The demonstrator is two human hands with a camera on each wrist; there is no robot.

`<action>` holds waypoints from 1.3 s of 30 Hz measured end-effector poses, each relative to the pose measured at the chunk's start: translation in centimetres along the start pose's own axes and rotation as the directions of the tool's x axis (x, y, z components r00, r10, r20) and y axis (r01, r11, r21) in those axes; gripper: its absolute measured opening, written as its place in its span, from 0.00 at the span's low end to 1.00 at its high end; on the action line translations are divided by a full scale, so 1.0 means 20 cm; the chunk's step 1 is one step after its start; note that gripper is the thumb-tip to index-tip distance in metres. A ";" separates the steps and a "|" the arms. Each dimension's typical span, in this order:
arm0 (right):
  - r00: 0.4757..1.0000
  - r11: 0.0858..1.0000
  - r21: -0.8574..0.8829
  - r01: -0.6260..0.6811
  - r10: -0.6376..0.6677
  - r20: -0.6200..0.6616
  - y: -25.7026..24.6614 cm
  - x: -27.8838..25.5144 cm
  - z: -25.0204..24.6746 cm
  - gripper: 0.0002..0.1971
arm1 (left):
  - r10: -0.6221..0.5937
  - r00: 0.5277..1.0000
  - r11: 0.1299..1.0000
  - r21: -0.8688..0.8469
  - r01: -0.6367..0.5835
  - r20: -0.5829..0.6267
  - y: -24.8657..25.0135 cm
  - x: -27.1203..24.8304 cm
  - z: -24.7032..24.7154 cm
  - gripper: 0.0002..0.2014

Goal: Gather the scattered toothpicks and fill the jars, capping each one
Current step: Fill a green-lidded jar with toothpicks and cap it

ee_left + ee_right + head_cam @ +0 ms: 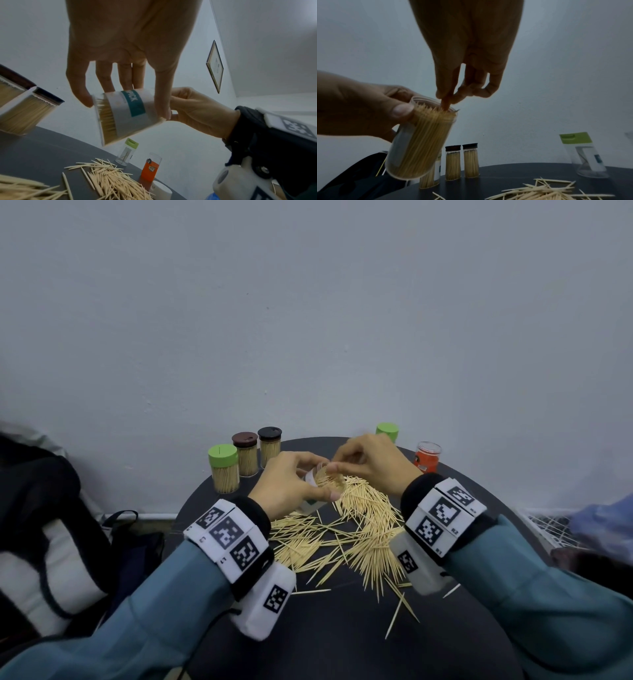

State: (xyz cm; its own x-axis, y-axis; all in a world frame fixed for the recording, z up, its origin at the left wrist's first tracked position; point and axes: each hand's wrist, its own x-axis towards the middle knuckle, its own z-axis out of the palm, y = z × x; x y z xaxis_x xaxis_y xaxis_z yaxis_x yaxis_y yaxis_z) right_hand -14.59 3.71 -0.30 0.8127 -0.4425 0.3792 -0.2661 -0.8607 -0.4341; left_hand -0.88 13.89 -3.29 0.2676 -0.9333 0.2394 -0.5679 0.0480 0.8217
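Three jars stand capped and packed with toothpicks at the far left of the surface (239, 652): one with a green lid (223, 456), one with a brown lid (244, 439), one with a black lid (270, 433). A fourth, the open jar (421, 142), is in my left hand (291, 481), tilted with its mouth toward my right hand (370, 462), and it looks nearly full, the sticks bunched tight up to the rim.

My left hand's fingers and thumb are curled round the jar's wall, holding it clear of the surface. My right hand's fingertips (442, 94) are drawn together at the jar's mouth, pinching what looks like a few toothpicks and poking them down among the rest.

Plenty is left. A large heap of loose toothpicks (363, 529) lies just under and nearer to me than both hands, with strays trailing toward my edge. At the far right a green-lidded jar (585, 152) holds only a stick or two, and an orange-labelled jar (427, 457) stands open beside it. I judge the work about half done; this jar still needs its cap.
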 end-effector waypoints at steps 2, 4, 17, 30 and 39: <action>0.998 1.000 -0.007 0.011 -0.011 -0.057 -0.01 -0.01 0.00 0.10 | -0.006 1.000 1.000 -0.002 0.006 0.006 -0.01 -0.01 0.00 0.28; 0.998 0.999 0.023 0.037 -0.036 -0.042 -0.02 -0.01 0.00 0.10 | -0.020 1.000 1.000 -0.005 0.020 0.006 -0.02 -0.01 0.00 0.29; 0.990 0.986 -0.125 0.107 -0.093 0.110 -0.02 0.02 0.06 0.09 | -0.073 0.997 0.997 -0.031 0.073 0.010 -0.07 -0.01 -0.04 0.27; 0.990 0.975 -0.196 0.101 -0.080 0.113 0.00 0.02 0.07 0.09 | -0.061 0.998 0.997 -0.052 0.061 0.009 -0.05 -0.01 -0.04 0.27; 0.937 0.934 -0.123 -0.335 0.344 0.063 0.12 -0.02 -0.04 0.10 | -0.098 0.995 0.994 -0.041 0.098 0.004 -0.06 0.00 -0.02 0.29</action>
State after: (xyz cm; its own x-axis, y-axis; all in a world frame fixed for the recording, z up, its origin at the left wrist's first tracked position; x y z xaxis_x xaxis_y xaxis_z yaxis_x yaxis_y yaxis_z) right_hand -15.90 1.57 -0.80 0.7027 -0.6946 0.1541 -0.5844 -0.6870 -0.4319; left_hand 0.18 13.93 -4.01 0.3191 -0.9348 0.1559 -0.5062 -0.0291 0.8619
